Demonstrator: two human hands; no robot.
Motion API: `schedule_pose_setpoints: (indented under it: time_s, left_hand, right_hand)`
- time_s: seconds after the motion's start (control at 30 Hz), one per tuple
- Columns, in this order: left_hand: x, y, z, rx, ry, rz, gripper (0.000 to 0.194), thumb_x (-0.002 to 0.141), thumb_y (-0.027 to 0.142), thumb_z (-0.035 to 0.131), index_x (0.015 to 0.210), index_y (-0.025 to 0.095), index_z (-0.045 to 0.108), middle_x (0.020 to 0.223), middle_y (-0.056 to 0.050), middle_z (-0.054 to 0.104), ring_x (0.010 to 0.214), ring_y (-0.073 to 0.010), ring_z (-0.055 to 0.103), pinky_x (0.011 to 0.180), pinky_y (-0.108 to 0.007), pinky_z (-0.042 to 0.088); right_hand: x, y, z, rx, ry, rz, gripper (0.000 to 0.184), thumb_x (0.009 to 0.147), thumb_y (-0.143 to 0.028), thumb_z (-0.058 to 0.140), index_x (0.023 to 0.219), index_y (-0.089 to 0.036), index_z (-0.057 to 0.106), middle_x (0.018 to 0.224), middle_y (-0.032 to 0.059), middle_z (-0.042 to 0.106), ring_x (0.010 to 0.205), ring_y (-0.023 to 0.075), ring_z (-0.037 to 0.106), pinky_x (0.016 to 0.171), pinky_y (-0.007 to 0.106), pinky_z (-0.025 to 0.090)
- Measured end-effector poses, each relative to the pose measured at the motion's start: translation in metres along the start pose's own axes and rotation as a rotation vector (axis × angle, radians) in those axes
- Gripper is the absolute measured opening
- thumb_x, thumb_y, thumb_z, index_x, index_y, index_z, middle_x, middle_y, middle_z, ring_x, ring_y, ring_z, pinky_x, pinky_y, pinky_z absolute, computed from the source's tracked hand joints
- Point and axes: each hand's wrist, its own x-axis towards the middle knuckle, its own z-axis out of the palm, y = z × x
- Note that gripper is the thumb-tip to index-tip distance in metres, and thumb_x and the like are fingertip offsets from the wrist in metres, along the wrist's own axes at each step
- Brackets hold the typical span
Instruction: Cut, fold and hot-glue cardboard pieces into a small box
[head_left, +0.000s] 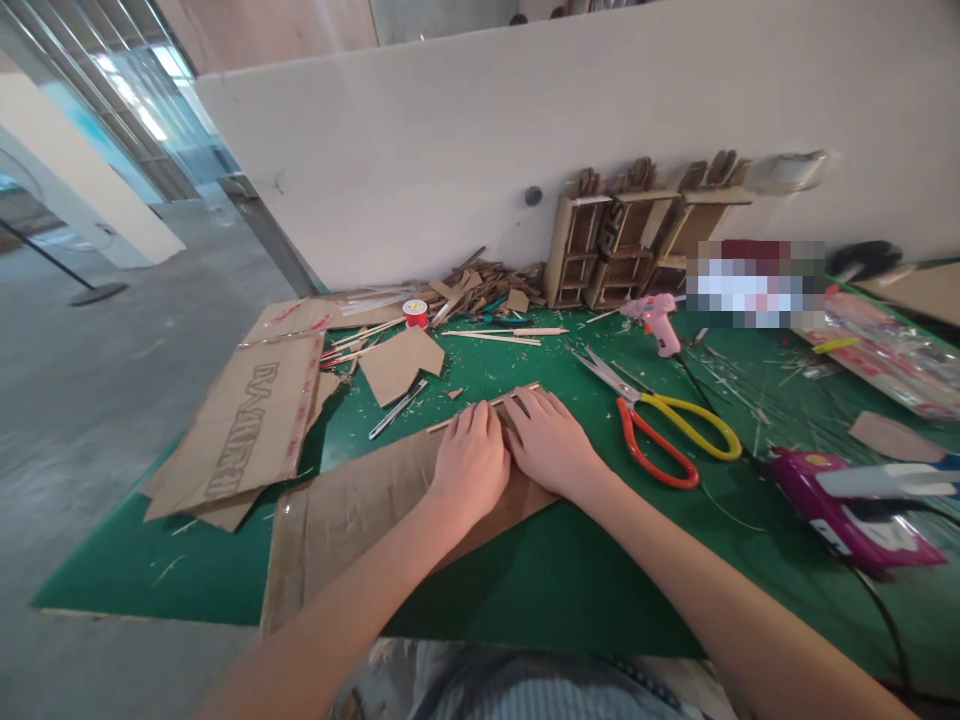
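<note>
A brown cardboard sheet (352, 520) lies on the green table in front of me. Along its far edge runs a thin wooden stick (442, 424). My left hand (472, 455) is closed over that edge, its fingers together and bent down across the stick. Right beside it, my right hand (551, 440) also grips the edge, fingers curled over the stick's right part. Both thumbs are mostly hidden. Beyond the left hand lies a utility knife (397, 410). Large scissors (645, 405) with one red and one yellow handle rest to the right, blades parted.
Printed cardboard (259, 410) lies at the left. Behind are a cardboard offcut (403, 365), a red thread spool (415, 314) and a scrap pile (480, 287). Cardboard models (630, 240) lean on the wall. A pink glue gun (658, 322) and a purple device (847, 515) with cords are right.
</note>
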Motion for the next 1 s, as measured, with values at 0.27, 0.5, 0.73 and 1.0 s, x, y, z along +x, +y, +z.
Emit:
schedule_pose_setpoints:
  time_s: [0.27,0.5,0.73,1.0]
  left_hand:
    - [0.006,0.008,0.012,-0.086,0.054,-0.023,0.034,0.088,0.011,0.036,0.112,0.006,0.059,0.112,-0.021,0.057,0.111,-0.0314,0.051,0.099,-0.05,0.039]
    - [0.022,0.018,0.022,-0.141,0.097,-0.01,0.035,0.09,0.013,0.037,0.118,0.004,0.056,0.114,-0.02,0.056,0.11,-0.0297,0.05,0.101,-0.047,0.039]
    - [0.04,0.025,0.024,-0.18,0.085,0.032,0.03,0.088,0.017,0.041,0.112,0.01,0.058,0.111,-0.016,0.058,0.108,-0.0279,0.053,0.099,-0.045,0.041]
    - [0.035,0.024,0.026,-0.157,0.113,-0.008,0.038,0.088,0.02,0.042,0.123,0.01,0.055,0.123,-0.016,0.059,0.116,-0.0293,0.052,0.107,-0.05,0.035]
  right_hand:
    - [-0.002,0.0,-0.004,0.057,0.007,0.025,0.034,0.097,-0.028,0.037,0.125,-0.023,0.056,0.13,0.0108,0.056,0.121,0.0243,0.049,0.103,0.042,0.035]
    - [-0.006,0.019,-0.004,-0.011,0.012,0.064,0.034,0.098,-0.027,0.036,0.124,-0.02,0.057,0.13,0.0126,0.055,0.121,0.0248,0.049,0.101,0.04,0.036]
    - [-0.01,0.037,-0.003,-0.071,0.041,0.105,0.035,0.098,-0.026,0.036,0.125,-0.017,0.057,0.126,0.0144,0.057,0.117,0.0263,0.052,0.102,0.041,0.037]
    - [-0.009,0.039,0.001,-0.057,0.055,0.069,0.039,0.097,-0.025,0.037,0.128,-0.014,0.056,0.13,0.0144,0.056,0.119,0.0263,0.051,0.105,0.039,0.038]
